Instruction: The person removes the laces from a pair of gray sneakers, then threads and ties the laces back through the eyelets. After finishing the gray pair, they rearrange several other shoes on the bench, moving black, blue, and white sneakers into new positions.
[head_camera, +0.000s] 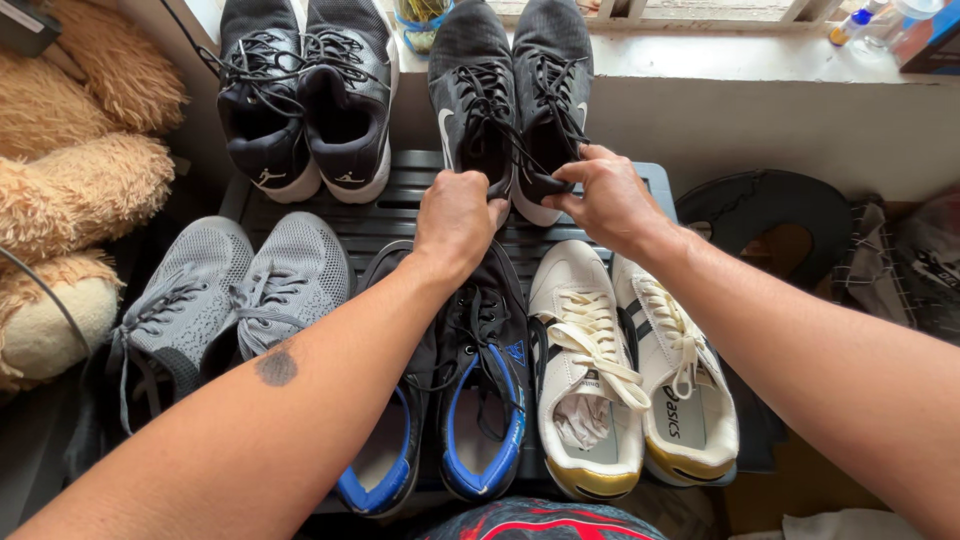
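Observation:
A pair of dark grey sneakers with black laces leans toe-up against the wall at the back right of a black slatted rack. My left hand grips the heel of the left shoe of that pair. My right hand pinches the heel of the right shoe. Both arms reach forward over the front row of shoes.
Black sneakers stand at the back left. In front lie grey knit sneakers, black-and-blue sneakers and white-and-gold sneakers. A fluffy tan plush fills the left. A black curved object sits at the right.

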